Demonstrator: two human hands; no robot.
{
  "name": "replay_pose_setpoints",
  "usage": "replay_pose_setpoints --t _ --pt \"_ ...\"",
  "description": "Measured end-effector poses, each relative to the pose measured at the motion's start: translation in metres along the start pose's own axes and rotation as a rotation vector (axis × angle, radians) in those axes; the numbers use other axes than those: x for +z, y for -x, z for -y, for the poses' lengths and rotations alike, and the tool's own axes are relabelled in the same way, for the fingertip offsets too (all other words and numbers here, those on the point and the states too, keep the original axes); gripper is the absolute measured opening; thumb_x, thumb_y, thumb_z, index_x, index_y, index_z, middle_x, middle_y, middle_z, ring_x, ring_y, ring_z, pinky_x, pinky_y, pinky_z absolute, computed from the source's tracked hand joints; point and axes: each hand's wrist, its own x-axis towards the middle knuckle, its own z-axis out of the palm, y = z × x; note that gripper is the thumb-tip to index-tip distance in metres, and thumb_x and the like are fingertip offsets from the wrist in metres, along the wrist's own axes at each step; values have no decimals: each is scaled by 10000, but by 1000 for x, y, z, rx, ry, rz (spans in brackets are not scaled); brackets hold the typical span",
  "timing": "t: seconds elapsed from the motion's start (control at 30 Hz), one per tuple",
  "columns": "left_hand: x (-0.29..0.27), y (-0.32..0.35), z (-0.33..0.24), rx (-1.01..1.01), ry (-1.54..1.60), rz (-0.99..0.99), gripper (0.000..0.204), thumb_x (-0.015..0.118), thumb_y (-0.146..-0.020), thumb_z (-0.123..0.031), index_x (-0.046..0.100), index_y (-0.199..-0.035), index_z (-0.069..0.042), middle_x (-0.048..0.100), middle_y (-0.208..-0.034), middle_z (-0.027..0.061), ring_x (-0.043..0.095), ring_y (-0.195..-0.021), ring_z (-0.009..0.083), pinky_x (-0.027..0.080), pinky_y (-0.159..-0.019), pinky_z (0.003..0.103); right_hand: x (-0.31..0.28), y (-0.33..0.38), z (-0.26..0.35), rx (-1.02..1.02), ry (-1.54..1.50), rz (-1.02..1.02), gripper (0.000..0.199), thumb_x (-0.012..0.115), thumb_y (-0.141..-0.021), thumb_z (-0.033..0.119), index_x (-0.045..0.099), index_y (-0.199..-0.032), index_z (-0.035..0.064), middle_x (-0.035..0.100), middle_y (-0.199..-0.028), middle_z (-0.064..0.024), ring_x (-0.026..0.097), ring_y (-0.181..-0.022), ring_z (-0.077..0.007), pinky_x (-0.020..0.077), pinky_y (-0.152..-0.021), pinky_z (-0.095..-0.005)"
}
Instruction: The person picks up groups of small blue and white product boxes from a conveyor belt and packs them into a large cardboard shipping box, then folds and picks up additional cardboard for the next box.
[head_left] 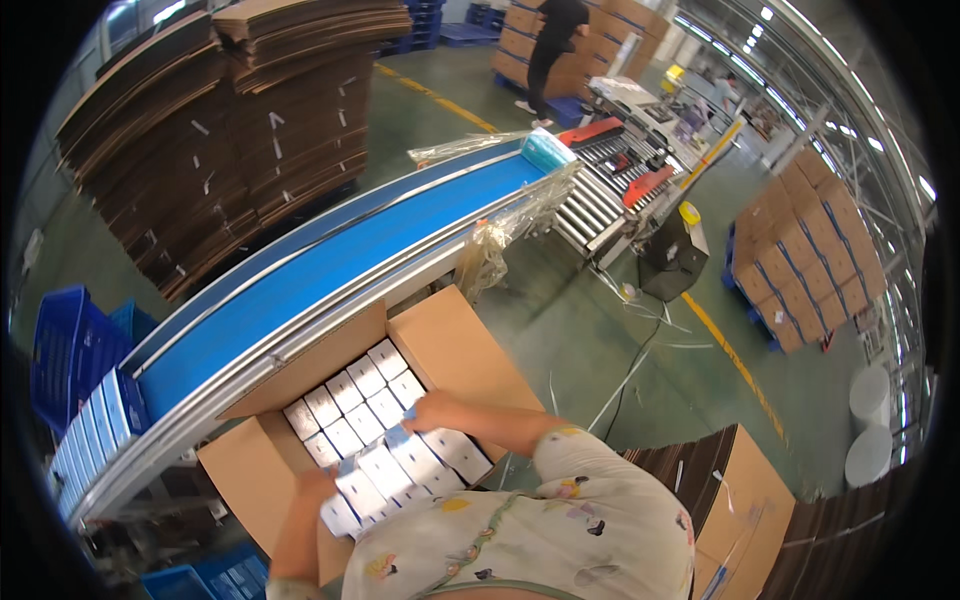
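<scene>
An open brown carton [455, 345] with its flaps spread stands in front of me, beside the conveyor. Rows of small white boxes [345, 437] fill its far part. Closer to me, a group of white boxes [385, 470] sits slightly higher, between my hands. My left hand [318, 487] closes on the left end of this group. At its far right side, my right hand [432, 412] is closed, with the fingers curled over the boxes. Blue coverings show at the fingertips. My body hides the carton's near side.
A blue conveyor belt [340, 250] runs behind the carton toward a roller machine [600, 205], where a light-blue pack [547, 150] sits. Stacked flat cardboard [230, 150] rises beyond. Blue crates [70, 350] stand left, loaded pallets [810, 250] right. Another person [555, 50] stands far off.
</scene>
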Motion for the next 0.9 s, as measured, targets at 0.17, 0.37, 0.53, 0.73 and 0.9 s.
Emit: replay_pose_setpoints --t 0.17,0.37,0.53,0.73,0.9 --pt "42 -75 33 106 539 -115 685 209 -885 -560 529 -1167 -25 450 -1254 220 425 -1178 342 304 -1005 417 23 -87 36 -219 376 21 371 444 -811 305 659 -943 32 620 -1014 -171 618 -869 -305 500 -702 -412" --pt "-11 45 -49 264 445 -232 587 333 -885 -529 515 -1193 -64 526 -1188 171 475 -1120 321 365 -945 399 19 -44 17 -154 -177 353 738 320 -834 640 487 -1236 44 427 -1302 -184 370 -1234 -298 268 -1015 -328" --pt "-133 131 91 216 983 -1026 338 519 -882 -279 557 -1104 -27 593 -1051 150 578 -941 249 455 -802 357 19 -57 10 -168 -64 245 710 319 -829 637 519 -1209 72 478 -1264 -150 412 -1204 -278 302 -992 -326" --pt "-168 140 254 -534 129 -1654 348 477 -863 -243 532 -1092 12 526 -1154 167 458 -1104 339 321 -972 430 1 -67 19 -201 -30 264 676 348 -851 588 534 -1175 25 518 -1214 -168 441 -1175 -291 323 -983 -316" --pt "-193 145 277 -271 362 -1402 284 498 -827 -264 602 -945 -28 572 -1033 153 509 -1009 299 375 -900 443 -25 -35 38 -281 -92 10 460 526 -832 414 586 -1082 33 608 -1048 -170 563 -1025 -289 432 -870 -340"
